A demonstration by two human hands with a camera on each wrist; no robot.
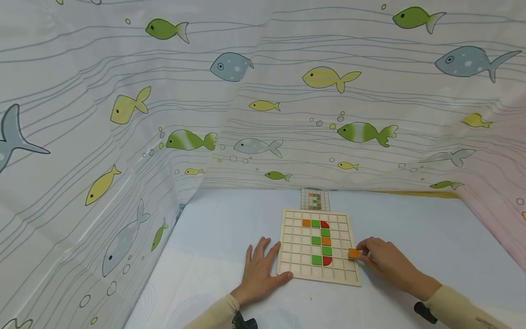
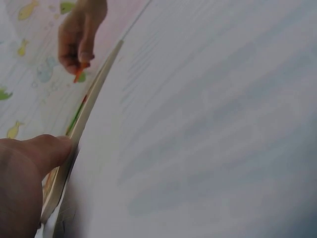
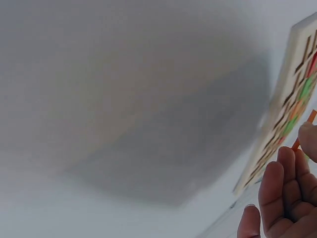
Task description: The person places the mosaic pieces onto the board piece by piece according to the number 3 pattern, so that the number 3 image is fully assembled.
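Observation:
A square wooden grid board (image 1: 300,269) lies on the table, with green and orange square tiles and red rounded tiles set in some of its cells. My left hand (image 1: 260,274) rests at the board's left side, fingers spread and straight, the thumb on its near left corner. In the left wrist view that thumb (image 2: 52,151) touches the board's edge (image 2: 94,99). Between thumb and fingers my right hand (image 1: 386,262) pinches an orange square tile (image 1: 354,254) over the board's right edge. The right wrist view shows this tile (image 3: 312,117) edge-on, partly hidden by the thumb.
Behind the board lies a small pattern card (image 1: 304,199) printed with a grid of coloured shapes. A pale cloth (image 1: 230,214) covers the table. Fish-printed sheeting (image 1: 263,123) hangs at the back and sides.

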